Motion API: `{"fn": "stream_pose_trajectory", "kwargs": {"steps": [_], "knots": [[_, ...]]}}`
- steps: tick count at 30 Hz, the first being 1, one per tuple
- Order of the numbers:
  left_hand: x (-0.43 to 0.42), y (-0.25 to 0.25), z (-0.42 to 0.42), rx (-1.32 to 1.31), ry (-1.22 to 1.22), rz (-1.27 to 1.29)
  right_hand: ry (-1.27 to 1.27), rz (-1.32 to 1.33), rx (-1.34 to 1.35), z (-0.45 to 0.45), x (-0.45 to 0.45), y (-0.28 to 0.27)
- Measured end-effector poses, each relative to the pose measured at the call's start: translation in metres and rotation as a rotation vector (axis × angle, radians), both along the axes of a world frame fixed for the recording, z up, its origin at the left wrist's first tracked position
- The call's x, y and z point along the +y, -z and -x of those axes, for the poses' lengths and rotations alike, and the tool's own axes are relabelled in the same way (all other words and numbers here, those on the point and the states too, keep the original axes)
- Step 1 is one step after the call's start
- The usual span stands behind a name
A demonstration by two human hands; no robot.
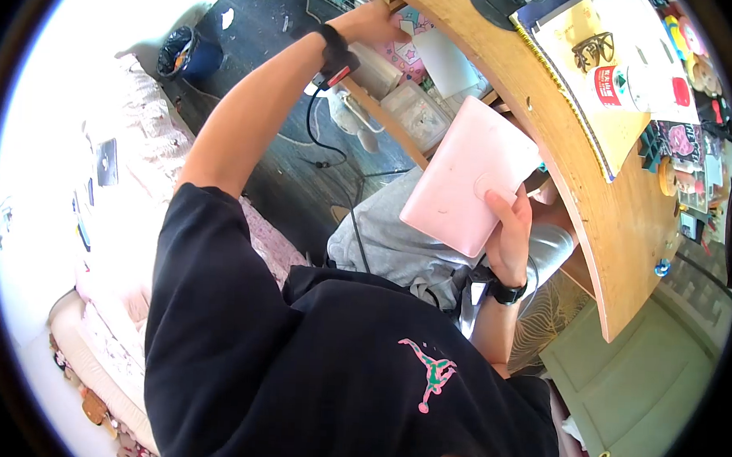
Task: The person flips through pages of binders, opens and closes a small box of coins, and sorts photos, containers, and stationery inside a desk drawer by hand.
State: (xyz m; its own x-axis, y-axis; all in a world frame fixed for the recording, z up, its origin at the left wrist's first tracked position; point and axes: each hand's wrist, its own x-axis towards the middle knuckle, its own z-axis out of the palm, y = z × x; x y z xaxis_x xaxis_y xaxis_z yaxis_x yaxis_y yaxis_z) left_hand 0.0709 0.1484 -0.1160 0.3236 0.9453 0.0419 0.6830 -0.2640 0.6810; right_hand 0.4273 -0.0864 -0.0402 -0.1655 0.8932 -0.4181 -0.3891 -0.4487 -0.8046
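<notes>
Hands: the right hand [509,243] pinches a pink case [470,172] near one corner, thumb laid on its face beside the strap, the other fingers mostly hidden behind; the left hand [377,26] is stretched far out at the far end of the drawer [383,121], fingers bent, and whether they grip anything I cannot tell.
Pink case: held tilted above the grey trousers [390,225], its upper part reaching toward the drawer and one corner close to the bench [624,229]; it looks closed, and whether it touches the bench edge cannot be told.
Drawer: pulled out beneath the bench, with a clear box [417,116], a white flat piece [446,64] and a pink patterned item [402,59] inside, the last just beside the left fingers.
Bench top: glasses [592,49] and a white cup with a red label [621,86] stand well apart from both hands.
Step in hand: judging by the pose, handling the case with the right hand while the left attends to the drawer.
Next move calls for: likely a steady right-hand pinch, since no other support for the case shows, plus care around the bench edge; the left hand would need a sure hold before pulling or lifting anything.
</notes>
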Motion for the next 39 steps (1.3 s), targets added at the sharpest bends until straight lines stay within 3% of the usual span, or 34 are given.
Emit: {"fn": "stream_pose_trajectory", "kwargs": {"steps": [1,2,4,6,10,12,15,24,30,36,39], "knots": [[0.004,-0.002,0.0,0.207,-0.107,0.133,-0.009,0.004,-0.006,0.0,0.0,0.0],[0.003,-0.003,0.003,0.216,-0.097,0.133,-0.018,0.01,-0.014,0.0,0.0,-0.001],[-0.01,-0.019,0.009,-0.103,-0.267,0.248,-0.021,0.014,-0.004,0.001,0.0,0.0],[-0.012,-0.028,0.022,-0.185,-0.181,0.304,-0.024,0.019,-0.001,0.001,0.001,0.0],[-0.038,-0.082,0.03,-0.366,-0.31,0.56,-0.017,0.028,0.026,0.005,0.002,-0.001],[-0.038,-0.074,0.054,-0.379,-0.325,0.611,-0.019,0.032,0.025,0.006,0.002,-0.001],[-0.064,-0.102,0.059,-0.471,-0.324,0.689,-0.046,0.034,0.017,0.008,0.004,-0.001],[-0.136,-0.119,0.076,-0.544,-0.423,0.686,-0.045,0.046,-0.009,0.011,0.007,-0.01],[-0.209,-0.116,0.066,-0.728,-0.623,0.491,-0.105,0.006,-0.08,-0.005,-0.006,-0.037],[-0.264,-0.083,0.032,-1.329,-0.581,0.42,0.114,-0.066,-0.339,-0.047,-0.014,-0.061],[-0.28,-0.067,0.01,-1.464,-0.543,0.423,0.433,-0.063,-0.313,-0.082,-0.013,-0.064]]}}
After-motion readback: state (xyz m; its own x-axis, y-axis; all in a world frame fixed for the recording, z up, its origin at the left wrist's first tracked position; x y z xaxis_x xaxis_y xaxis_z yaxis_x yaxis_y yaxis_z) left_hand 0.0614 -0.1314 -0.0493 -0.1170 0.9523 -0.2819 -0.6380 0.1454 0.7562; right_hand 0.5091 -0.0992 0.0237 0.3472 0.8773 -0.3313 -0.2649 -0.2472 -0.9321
